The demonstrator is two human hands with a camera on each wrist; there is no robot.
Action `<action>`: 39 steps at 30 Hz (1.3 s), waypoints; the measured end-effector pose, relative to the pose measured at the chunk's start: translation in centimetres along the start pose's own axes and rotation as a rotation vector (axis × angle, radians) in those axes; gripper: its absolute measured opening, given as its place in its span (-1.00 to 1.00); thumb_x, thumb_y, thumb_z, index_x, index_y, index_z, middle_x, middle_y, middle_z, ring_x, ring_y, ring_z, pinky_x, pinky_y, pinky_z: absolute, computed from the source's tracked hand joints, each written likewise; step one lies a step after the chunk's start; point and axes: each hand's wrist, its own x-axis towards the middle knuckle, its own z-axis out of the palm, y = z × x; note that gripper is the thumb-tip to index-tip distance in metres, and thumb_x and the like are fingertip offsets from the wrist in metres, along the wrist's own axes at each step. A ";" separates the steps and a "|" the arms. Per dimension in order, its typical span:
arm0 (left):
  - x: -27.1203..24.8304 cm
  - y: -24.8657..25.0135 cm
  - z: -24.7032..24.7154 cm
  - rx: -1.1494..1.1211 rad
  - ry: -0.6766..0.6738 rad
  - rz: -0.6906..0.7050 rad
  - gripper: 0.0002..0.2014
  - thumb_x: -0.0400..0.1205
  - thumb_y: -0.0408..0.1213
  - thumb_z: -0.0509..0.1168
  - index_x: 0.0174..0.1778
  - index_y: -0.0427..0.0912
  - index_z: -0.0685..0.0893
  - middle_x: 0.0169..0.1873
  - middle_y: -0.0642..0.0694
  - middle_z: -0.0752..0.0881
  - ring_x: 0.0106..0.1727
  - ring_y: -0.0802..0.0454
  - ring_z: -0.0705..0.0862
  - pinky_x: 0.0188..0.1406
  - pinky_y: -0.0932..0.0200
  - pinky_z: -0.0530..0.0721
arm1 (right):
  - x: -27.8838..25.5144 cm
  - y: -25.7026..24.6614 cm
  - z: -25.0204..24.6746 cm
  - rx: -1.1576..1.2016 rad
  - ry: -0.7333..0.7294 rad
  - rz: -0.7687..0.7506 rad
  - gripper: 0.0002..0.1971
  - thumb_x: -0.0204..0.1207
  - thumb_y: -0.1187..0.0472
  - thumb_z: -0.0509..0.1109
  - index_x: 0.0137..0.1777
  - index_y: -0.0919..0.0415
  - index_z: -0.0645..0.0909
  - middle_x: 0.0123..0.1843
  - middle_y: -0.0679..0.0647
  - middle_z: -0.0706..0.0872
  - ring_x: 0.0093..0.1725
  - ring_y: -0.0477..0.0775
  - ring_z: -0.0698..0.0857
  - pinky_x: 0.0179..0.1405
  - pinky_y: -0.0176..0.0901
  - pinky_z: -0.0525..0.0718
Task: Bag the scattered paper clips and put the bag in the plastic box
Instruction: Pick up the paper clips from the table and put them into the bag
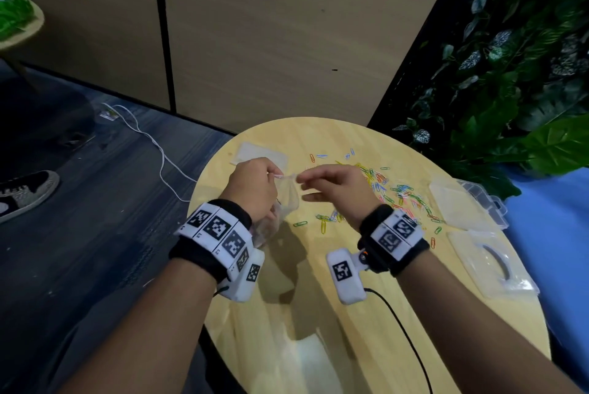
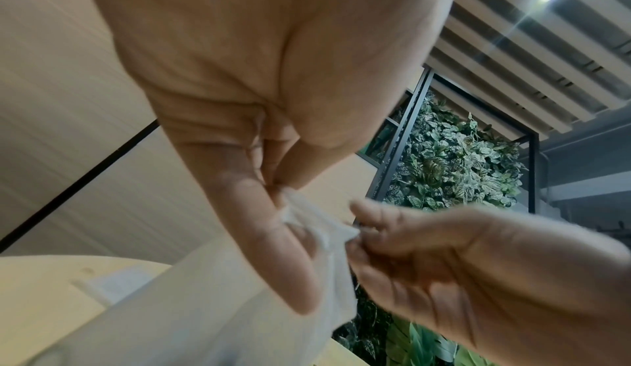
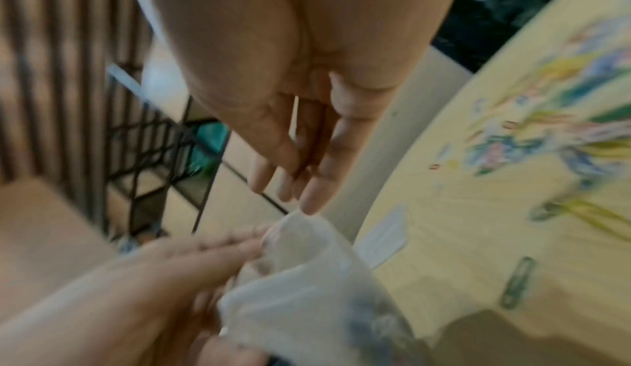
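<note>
Both hands pinched the bag [image 1: 288, 194] mouth: left hand [image 1: 253, 184] and right hand [image 1: 331, 186]. Risk: film slips, mouth collapses, paper clips [image 1: 395, 192] miss.

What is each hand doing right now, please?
Left hand: grips the clear bag at its mouth.
Right hand: pinches the bag's opposite edge, other fingers relaxed.
</note>
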 end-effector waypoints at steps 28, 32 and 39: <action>0.4 0.2 1.3 -0.009 -0.081 -0.033 -0.78 0.79 -0.34 0.15 0.08 -0.13 0.72 -0.28 -0.28 0.79 -0.49 -0.17 0.82 -0.33 -0.21 0.86 | 0.6 9.8 -8.2 -1.140 0.035 0.197 -0.78 0.59 0.33 0.38 0.08 0.14 0.83 -0.02 0.07 0.84 -0.09 0.08 0.79 0.02 -0.19 0.75; 0.5 0.5 1.9 -0.001 -0.093 -0.032 -0.78 0.80 -0.34 0.14 0.10 -0.14 0.72 -0.32 -0.28 0.79 -0.49 -0.17 0.82 -0.29 -0.13 0.87 | -0.3 8.3 -9.5 -0.359 0.280 0.345 -0.88 0.47 0.38 0.54 -0.06 0.23 0.85 -0.03 0.14 0.86 -0.10 0.10 0.84 0.03 -0.15 0.79; 0.4 1.1 3.0 0.015 -0.115 -0.025 -0.79 0.80 -0.34 0.15 0.09 -0.15 0.71 -0.34 -0.30 0.79 -0.53 -0.11 0.80 -0.39 0.04 0.82 | -1.2 2.1 -6.0 0.673 0.103 0.412 -0.71 0.53 0.49 0.41 0.25 0.55 0.64 0.23 0.29 0.76 0.21 0.14 0.76 -0.03 -0.26 0.79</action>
